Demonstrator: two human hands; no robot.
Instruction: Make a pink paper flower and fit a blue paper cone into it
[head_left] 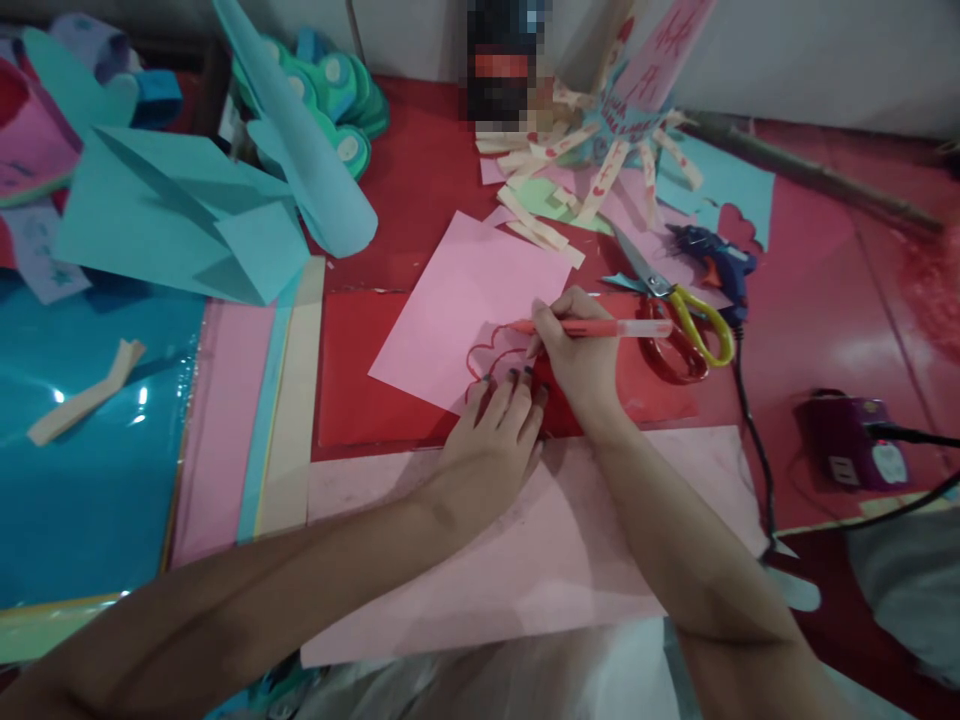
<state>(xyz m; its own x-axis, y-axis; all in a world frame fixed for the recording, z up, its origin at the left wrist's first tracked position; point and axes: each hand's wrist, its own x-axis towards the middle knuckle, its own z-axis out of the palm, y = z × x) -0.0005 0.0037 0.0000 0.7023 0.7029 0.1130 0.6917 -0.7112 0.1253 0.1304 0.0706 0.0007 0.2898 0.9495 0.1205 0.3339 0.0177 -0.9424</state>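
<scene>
A sheet of pink paper [442, 300] lies tilted on a red sheet [367, 420] in front of me. My right hand [581, 355] grips a red pen [589, 328], its tip on the pink paper at a curved red outline [480, 350]. My left hand [499, 415] lies flat with fingers stretched over the lower edge of the paper and the outline. Part of the drawing is hidden under my fingers. Just right of my right hand are scissors [705, 325] with one yellow and one red handle.
A dark blue glue gun [724, 265] lies behind the scissors, its cord running forward. A purple power box [855, 440] sits at right. Folded teal paper [180, 215], a paper cone [315, 180] and blue wrapped sheets [97, 440] are at left. A stick [817, 170] lies at back right.
</scene>
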